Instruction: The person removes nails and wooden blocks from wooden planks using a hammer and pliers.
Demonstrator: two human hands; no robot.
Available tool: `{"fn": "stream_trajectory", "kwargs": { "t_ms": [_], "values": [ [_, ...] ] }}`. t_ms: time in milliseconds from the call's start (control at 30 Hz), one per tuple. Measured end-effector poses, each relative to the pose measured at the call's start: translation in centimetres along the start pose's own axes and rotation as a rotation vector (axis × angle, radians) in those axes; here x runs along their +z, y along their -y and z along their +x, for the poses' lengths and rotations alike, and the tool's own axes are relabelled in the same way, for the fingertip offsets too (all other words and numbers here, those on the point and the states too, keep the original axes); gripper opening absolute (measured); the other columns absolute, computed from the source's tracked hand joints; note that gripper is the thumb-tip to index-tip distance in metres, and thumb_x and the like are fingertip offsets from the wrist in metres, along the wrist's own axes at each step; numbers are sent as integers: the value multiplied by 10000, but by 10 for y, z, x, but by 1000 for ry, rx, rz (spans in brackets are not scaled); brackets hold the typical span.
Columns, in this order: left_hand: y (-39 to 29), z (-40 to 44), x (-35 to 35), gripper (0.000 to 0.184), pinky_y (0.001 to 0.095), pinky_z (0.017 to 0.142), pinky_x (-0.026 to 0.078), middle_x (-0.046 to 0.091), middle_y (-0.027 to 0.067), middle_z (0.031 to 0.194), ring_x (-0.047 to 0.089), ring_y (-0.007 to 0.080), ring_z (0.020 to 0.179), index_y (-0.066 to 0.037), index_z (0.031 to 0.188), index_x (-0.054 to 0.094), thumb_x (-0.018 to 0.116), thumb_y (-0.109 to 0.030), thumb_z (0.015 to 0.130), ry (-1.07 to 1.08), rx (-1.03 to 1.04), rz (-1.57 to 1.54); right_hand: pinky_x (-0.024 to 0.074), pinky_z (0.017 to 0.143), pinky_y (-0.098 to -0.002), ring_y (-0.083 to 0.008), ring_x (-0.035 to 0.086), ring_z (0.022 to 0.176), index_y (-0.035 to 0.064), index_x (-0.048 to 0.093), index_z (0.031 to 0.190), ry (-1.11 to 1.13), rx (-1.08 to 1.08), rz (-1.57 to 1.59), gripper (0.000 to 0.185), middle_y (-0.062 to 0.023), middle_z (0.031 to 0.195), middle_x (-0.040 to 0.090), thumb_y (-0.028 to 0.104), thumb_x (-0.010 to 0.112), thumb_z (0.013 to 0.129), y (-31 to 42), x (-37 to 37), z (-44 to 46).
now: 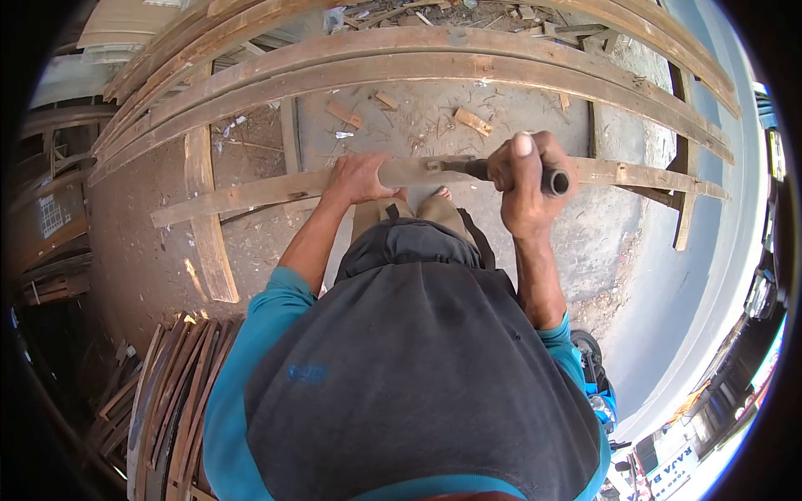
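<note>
the long, flat wooden beam point(280, 189) is grasped by the left hand point(359, 177) at upper centre; by the right hand point(533, 184), a dark, tubular-ended tool point(555, 182) is tightly clenched over it.

Stack of long, narrow, dark-brown wooden boards point(171, 401): lay at the lower left, beside a jumble of shorter wood pieces point(113, 405). Brown panel with white grid pattern point(55, 215): stood near the far left edge. Light-brown wood offcuts point(474, 122) and small white scraps point(343, 135): were scattered on the dusty grey floor point(401, 123). Black-tyred wheel point(587, 344): was partly hidden, near a glossy blue part point(603, 409). White signboard with blue lettering point(672, 472): appeared upside down, lower right.
</note>
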State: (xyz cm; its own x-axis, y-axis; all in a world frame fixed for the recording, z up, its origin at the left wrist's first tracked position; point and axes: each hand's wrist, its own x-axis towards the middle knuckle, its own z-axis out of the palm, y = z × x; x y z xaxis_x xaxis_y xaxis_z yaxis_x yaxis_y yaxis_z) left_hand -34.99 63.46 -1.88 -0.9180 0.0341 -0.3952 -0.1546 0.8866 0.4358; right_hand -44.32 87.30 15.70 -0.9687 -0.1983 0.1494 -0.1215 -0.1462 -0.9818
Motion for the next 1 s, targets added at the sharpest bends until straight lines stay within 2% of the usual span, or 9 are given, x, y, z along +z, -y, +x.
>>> {"fn": "stream_trajectory", "kwargs": {
  "t_ms": [133, 200, 467, 567, 667, 767, 867, 933, 1000],
  "values": [
    [27, 9, 44, 716, 501, 914, 531, 738, 134, 1132, 683, 363, 1086, -144, 1227, 695, 827, -552, 654, -23, -37, -848, 441, 496, -324, -116, 512, 508, 53, 535, 816, 465, -265, -261, 256, -36, 619, 567, 157, 566, 1047, 14, 37, -21],
    [2, 6, 9, 712, 496, 899, 542, 744, 132, 1108, 693, 357, 1068, -138, 1208, 707, 827, -555, 644, 15, 3, -11, 439, 496, -322, -111, 518, 512, 58, 541, 802, 256, -4, -85, 245, -25, 624, 578, 135, 586, 1030, -4, -16, 2],
    [-20, 13, 7, 638, 492, 860, 551, 747, 133, 1083, 710, 344, 1023, -143, 1151, 713, 821, -530, 656, 37, 43, -32, 411, 467, -308, -78, 510, 502, 66, 540, 729, 432, -358, -320, 271, 17, 611, 576, 65, 674, 965, 17, 55, -10],
    [-23, 12, 6, 620, 492, 843, 550, 747, 138, 1067, 710, 350, 1014, -159, 1162, 703, 818, -512, 666, 31, 12, 30, 392, 455, -310, -71, 469, 490, 60, 525, 720, 292, -163, -295, 291, 15, 564, 500, 95, 677, 965, 5, -8, -4],
    [-9, 13, 0, 606, 494, 827, 551, 749, 134, 1050, 713, 346, 1006, -156, 1152, 696, 822, -509, 675, -76, 50, 24, 511, 598, -401, -231, 640, 640, -58, 638, 898, -70, 245, 180, 556, -153, 670, 608, 490, 639, 992, 1, -42, 23],
    [1, 9, 21, 599, 500, 809, 552, 750, 128, 1038, 715, 346, 993, -158, 1139, 694, 826, -517, 677, -50, -4, 71, 402, 481, -287, -86, 522, 540, 38, 563, 754, 79, -41, -232, 256, -26, 597, 550, 133, 657, 972, 12, 8, 13],
    [29, 13, 50, 599, 504, 807, 551, 753, 128, 1032, 717, 351, 982, -168, 1135, 700, 823, -536, 678, -39, -206, -1005, 429, 525, -305, -99, 574, 578, 48, 558, 767, 91, -69, -288, 275, -12, 592, 546, 181, 636, 994, 23, -7, -2],
    [-12, 3, 6, 650, 489, 846, 538, 747, 153, 1043, 703, 357, 1011, -140, 1169, 712, 811, -558, 681, 3, -10, -17, 345, 474, -265, -95, 379, 479, 33, 547, 860, -102, 155, 253, 218, 15, 559, 402, 187, 560, 1013, 4, -56, 13],
    [-15, 13, -5, 624, 499, 841, 537, 749, 149, 1053, 702, 369, 1006, -141, 1143, 719, 807, -556, 685, 14, -51, 25, 309, 436, -277, -84, 286, 440, 11, 532, 883, 8, -27, 140, 251, 22, 534, 334, 216, 508, 1026, -1, -62, 13]
  ]
}}
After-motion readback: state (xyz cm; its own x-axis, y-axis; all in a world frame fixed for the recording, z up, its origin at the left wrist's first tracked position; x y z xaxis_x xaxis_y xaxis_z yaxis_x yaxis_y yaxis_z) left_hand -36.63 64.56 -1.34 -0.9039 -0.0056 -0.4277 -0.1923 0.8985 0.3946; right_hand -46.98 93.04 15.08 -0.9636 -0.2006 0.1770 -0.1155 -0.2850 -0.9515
